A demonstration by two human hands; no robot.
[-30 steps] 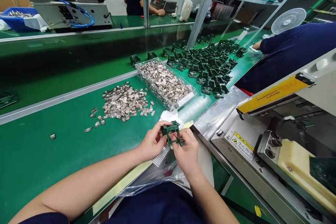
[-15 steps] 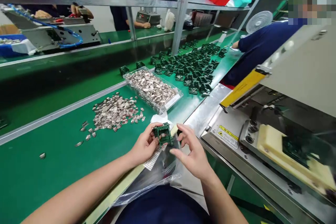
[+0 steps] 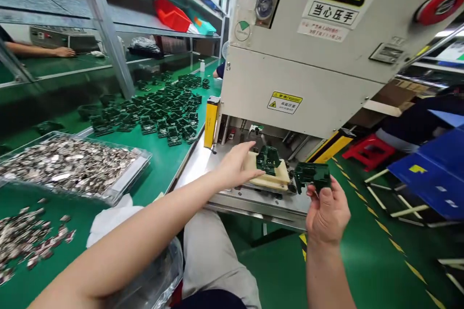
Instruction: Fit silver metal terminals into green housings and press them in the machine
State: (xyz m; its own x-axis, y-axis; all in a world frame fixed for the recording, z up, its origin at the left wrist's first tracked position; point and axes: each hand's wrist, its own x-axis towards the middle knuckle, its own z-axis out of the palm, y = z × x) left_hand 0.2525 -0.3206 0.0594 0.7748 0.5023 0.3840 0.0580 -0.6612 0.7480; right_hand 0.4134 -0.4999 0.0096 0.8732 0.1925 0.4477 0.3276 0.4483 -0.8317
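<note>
My right hand (image 3: 328,210) grips a dark green plastic part (image 3: 312,174) between thumb and fingers, just right of a press machine's bed. My left hand (image 3: 237,166) is open at the left side of the cream fixture block (image 3: 270,182), thumb and fingers spread. Another dark green plastic part (image 3: 268,159) sits on that block, close to my left fingertips. Whether the fingertips touch it I cannot tell.
The press machine (image 3: 250,77) stands ahead, with yellow side guards (image 3: 211,123). On the green bench lie many dark green parts (image 3: 174,106), a clear tray (image 3: 145,157) of small metal pieces and a loose pile (image 3: 25,236). Another person's hand (image 3: 64,52) rests at the far left.
The view has turned right toward the press. My left hand has let go of the green part it held and reached the fixture. My right hand, empty before, now holds a green part.
</note>
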